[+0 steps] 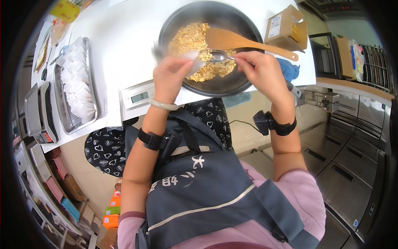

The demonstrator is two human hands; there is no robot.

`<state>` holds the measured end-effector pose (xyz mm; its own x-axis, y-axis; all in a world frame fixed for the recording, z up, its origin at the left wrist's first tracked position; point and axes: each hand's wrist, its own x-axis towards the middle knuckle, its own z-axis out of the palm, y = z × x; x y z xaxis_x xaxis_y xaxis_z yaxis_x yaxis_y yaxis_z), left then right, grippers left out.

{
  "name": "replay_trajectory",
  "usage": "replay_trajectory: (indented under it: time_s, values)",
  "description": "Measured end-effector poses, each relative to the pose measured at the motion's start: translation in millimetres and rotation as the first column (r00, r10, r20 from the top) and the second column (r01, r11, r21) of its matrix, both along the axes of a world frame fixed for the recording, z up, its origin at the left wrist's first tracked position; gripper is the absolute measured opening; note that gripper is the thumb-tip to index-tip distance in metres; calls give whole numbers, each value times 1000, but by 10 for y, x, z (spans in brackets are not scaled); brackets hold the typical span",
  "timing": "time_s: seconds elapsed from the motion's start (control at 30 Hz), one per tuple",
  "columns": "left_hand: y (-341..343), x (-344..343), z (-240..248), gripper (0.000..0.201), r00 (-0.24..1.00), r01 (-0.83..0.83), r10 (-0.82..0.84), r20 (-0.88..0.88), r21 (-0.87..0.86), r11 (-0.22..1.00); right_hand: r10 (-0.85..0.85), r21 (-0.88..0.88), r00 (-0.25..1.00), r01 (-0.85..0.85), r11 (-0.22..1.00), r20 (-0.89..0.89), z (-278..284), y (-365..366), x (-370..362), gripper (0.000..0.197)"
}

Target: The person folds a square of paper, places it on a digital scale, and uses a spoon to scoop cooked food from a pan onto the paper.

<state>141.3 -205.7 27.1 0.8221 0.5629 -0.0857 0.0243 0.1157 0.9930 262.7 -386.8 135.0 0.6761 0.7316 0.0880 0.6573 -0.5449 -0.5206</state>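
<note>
My left hand (170, 79) pinches a small white pouch (196, 66) at its edge, over the near part of a wide dark pan (244, 86). Between thumb and fingers, my right hand (263, 71) grips the thin handle of a small metal scoop (219, 56). The scoop's front end points left at the pouch and meets its mouth. Some golden flakes show at the scoop's tip. More loose golden flakes (184, 39) lie in the pan below. A wooden spatula (232, 39) rests in them, its handle across the pan's right rim.
Left on the white table stands a metal tray (95, 106) piled with white pouches (76, 83). A scale (139, 98) with a display sits by the near edge, another scale (44, 114) far left, near scissors (44, 74). An open cardboard box (280, 30) and blue cloth (289, 69) are right.
</note>
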Motion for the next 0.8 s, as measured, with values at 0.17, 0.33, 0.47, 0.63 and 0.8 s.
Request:
replay_trajectory:
  time_s: [0.17, 0.33, 0.47, 0.63, 0.8]
  values:
    - [31, 65, 15, 10, 999, -6, 7, -35, 14, 1000, -24, 43, 991, 19, 999, 130, -40, 20, -50, 11]
    - [86, 87, 127, 11, 999, -27, 23, -42, -91, 996, -136, 102, 918, 186, 977, -372, -133, -7, 69, 13]
    - [146, 20, 199, 13, 997, -51, 55, 61, -66, 996, 4, 306, 657, 346, 887, -754, -424, -238, 195, 12]
    - [573, -295, 315, 9, 981, -190, 193, 28, -79, 978, -158, 142, 719, 338, 930, -677, -856, -266, 143, 13]
    - [1036, -473, -39, 9, 962, -255, 274, -18, 313, 915, -234, 94, 872, 301, 949, -430, -1045, -226, -96, 17]
